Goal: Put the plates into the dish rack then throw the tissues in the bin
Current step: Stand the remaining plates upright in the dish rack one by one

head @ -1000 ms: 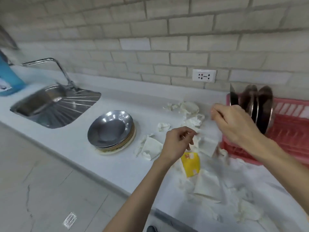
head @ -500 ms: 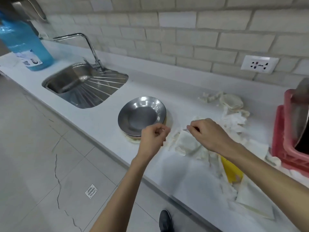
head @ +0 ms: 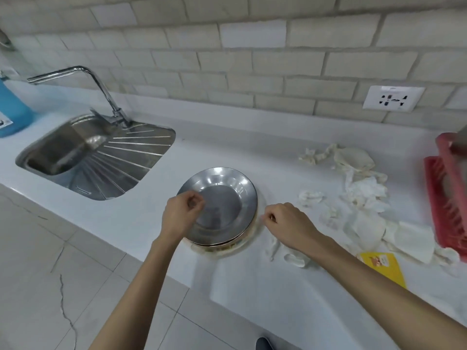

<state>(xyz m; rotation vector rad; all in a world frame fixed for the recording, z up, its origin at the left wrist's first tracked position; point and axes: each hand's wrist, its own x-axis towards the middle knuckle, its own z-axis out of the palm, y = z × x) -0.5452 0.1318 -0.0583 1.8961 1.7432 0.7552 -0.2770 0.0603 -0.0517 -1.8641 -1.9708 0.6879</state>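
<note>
My left hand (head: 180, 217) and right hand (head: 288, 224), both clenched on nothing, flank the stacked plates (head: 223, 195)

Pale brick wall (head: 227, 59), white socket (head: 393, 98), white counter (head: 278, 286), steel sink (head: 75, 152), cracked tiled floor (head: 50, 286)

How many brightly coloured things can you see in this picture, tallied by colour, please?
Blue: 1, the water jug
Red: 1, the dish rack
Yellow: 1, the packet
Total: 3
</note>
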